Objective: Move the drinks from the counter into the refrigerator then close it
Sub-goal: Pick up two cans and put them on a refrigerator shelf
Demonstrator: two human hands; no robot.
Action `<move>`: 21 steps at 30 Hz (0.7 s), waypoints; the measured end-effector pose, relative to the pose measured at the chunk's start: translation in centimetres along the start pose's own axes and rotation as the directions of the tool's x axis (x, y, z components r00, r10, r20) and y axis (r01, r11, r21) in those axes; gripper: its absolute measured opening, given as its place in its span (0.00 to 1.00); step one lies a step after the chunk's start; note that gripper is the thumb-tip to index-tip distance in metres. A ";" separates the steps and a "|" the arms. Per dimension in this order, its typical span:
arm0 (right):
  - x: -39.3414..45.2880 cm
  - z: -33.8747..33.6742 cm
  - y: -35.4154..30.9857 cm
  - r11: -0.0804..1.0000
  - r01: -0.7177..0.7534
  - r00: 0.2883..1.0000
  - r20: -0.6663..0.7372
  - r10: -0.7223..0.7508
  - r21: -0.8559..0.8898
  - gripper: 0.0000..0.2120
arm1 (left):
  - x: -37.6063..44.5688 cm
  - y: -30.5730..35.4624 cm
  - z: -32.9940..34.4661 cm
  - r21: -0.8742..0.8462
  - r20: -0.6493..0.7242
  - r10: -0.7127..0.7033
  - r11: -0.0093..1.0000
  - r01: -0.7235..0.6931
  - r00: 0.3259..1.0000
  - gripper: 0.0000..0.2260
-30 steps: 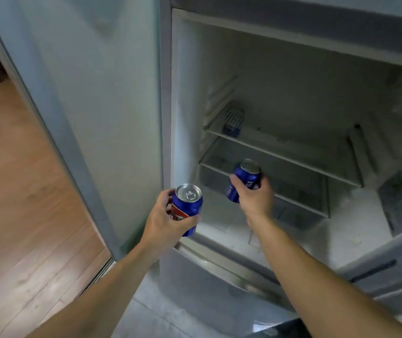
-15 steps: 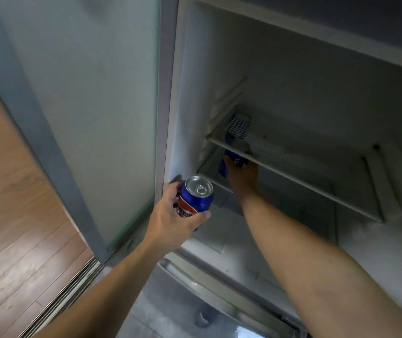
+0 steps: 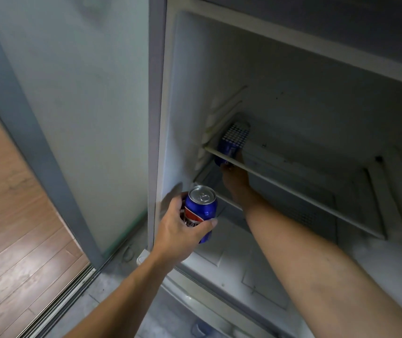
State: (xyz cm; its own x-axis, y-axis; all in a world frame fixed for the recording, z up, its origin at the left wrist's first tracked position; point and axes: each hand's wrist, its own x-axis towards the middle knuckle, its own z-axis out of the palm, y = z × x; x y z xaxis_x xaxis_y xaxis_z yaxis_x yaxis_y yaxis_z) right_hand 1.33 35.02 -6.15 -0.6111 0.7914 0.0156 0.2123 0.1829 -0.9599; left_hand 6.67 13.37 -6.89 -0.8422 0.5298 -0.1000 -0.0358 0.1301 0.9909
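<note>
The left hand holds a blue can upright at the fridge opening, thumb curled across its front and fingers wrapped behind. At one o'clock from it, the right hand reaches under the glass shelf, gripping a second can, apparently; the shelf edge crosses it, hiding the fingertips. A perforated blue box sits on the shelf just above. At nine o'clock are the open fridge door and the wood floor.

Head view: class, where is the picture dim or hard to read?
Head view: the fridge inside is unlit and grey; the right hand and its can sit in shadow under the shelf; the left hand's can is clear.
</note>
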 end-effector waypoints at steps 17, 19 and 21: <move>-11.8 -6.1 -0.3 0.995 -0.020 0.926 0.378 -0.017 0.095 0.22 | 3.9 0.3 1.8 0.290 0.156 0.216 0.923 -0.254 0.964 0.32; -10.7 -6.0 0.1 0.990 -0.017 0.945 0.326 -0.031 0.143 0.23 | 4.2 -0.1 1.0 0.305 0.193 0.193 0.920 -0.246 0.962 0.36; -9.5 -5.4 0.5 0.990 0.006 0.971 0.234 -0.039 0.139 0.23 | 4.0 -0.6 -0.2 0.365 0.233 0.184 0.894 -0.261 0.955 0.36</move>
State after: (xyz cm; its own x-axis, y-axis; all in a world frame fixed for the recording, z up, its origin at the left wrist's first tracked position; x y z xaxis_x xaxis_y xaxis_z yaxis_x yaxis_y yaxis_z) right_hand 11.33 30.76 -5.28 -0.7806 0.6249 -0.0128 0.1001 0.1048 -0.9894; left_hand 3.16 15.25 -7.88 -0.6857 0.7249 0.0659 0.3843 0.2836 0.8786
